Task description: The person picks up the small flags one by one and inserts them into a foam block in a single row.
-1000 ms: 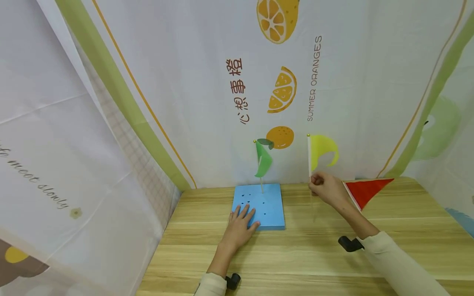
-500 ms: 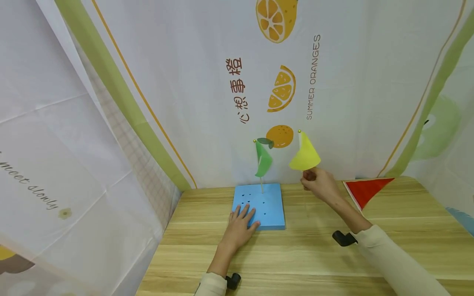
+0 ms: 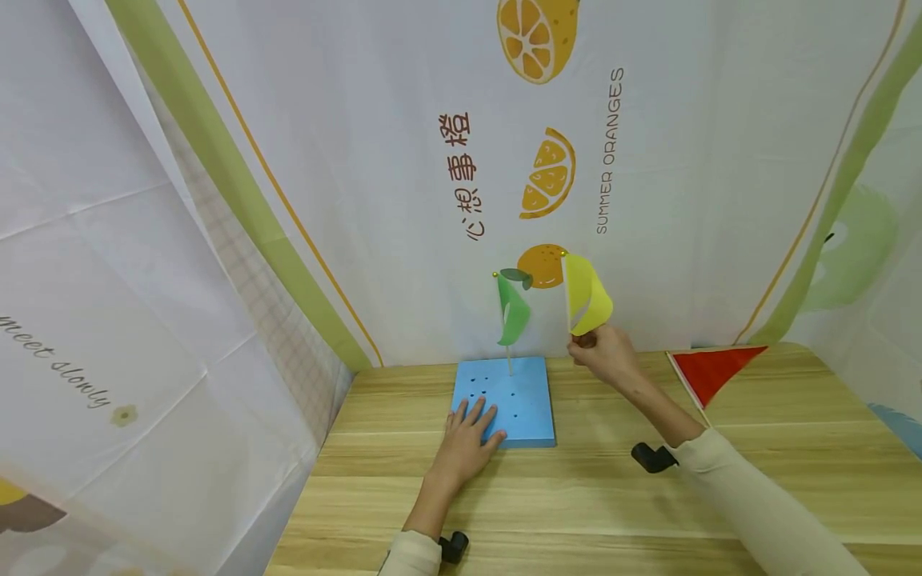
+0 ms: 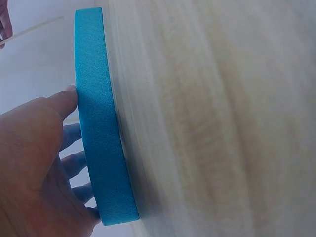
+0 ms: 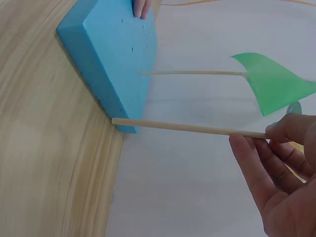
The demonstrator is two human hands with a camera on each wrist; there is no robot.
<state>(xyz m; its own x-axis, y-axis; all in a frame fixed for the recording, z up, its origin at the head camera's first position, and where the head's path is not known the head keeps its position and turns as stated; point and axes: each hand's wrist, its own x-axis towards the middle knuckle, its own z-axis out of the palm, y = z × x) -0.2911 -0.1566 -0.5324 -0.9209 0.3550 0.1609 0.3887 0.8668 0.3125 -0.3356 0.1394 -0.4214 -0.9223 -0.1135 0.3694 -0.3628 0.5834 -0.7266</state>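
A blue foam block (image 3: 529, 424) with several small holes lies on the wooden table. My left hand (image 3: 464, 448) rests on its front left part, fingers spread; in the left wrist view the thumb (image 4: 66, 101) lies along the block's edge. A green flag (image 3: 513, 316) stands upright in the block's back part on a thin stick (image 5: 192, 73). To the right of the block, my right hand (image 3: 608, 356) pinches the wooden stick (image 5: 173, 127) of a yellow flag (image 3: 587, 296), held upright. In the right wrist view the stick's lower end overlaps the block's corner.
A red triangular flag (image 3: 716, 372) lies on the table (image 3: 591, 496) at the right, near the back edge. Behind the table hangs a white curtain (image 3: 403, 200) printed with oranges. A second cloth (image 3: 144, 280) closes off the left side.
My right hand has carried the yellow flag leftward, closer to the blue foam block, and the flag's cloth has flapped round. The left hand has stayed in place on the block.
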